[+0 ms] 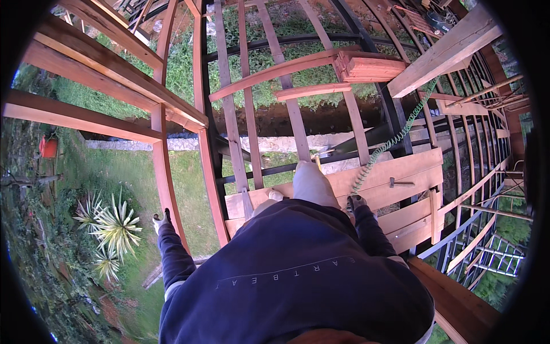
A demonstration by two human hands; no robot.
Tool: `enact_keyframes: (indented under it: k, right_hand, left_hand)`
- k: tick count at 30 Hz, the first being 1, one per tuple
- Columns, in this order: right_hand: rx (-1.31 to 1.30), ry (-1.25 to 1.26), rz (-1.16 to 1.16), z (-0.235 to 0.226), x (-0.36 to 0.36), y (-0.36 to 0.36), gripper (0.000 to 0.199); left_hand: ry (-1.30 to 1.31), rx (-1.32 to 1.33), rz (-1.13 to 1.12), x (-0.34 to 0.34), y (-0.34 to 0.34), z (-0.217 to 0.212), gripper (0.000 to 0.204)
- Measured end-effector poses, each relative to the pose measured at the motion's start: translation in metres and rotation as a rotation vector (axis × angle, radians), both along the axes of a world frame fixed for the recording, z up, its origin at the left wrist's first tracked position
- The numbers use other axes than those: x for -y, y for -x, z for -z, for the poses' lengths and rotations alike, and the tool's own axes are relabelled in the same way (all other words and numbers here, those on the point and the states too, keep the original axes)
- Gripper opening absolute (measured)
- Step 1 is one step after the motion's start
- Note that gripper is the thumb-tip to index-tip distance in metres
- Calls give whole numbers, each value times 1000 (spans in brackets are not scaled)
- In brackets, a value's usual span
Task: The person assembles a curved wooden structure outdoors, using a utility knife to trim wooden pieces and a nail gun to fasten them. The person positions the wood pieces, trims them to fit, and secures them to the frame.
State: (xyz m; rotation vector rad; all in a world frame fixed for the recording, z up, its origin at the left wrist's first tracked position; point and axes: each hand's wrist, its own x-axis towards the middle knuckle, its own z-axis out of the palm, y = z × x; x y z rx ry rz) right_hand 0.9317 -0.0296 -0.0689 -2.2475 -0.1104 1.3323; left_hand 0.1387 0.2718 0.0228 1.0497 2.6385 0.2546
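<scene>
My left hand [162, 221], in a light glove with dark fingertips, hangs out to the left. Its fingers are apart and nothing shows between them. Right beside it runs a reddish wooden post [164, 178]; whether they touch I cannot tell. My right hand [356, 203], in a dark glove, is low at my right side with its fingers curled. A green coiled air hose [381, 150] runs down to this hand, but whatever the fingers hold is hidden. Farther right, a hammer [402, 184] lies on the wooden boards [321, 182] in front of me.
Spaced wooden joists [295, 123] cross dark metal beams [395, 123], with open gaps down to grass and soil. Stacked short planks [372, 67] rest ahead. A thick timber [444, 51] juts in at upper right. Timber framing [114, 66] stands at left.
</scene>
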Motion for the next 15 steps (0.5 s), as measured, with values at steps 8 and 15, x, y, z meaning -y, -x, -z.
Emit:
enact_keyframes:
  k: [8,15]
  right_hand:
    - [360,223,-829,106,89,-43,42]
    - [83,262,-219,104,20,-92,42]
  left_hand:
    - [48,43,62,-64,-35,1,119]
    - [311,-112,-4,-107,-65,20,123]
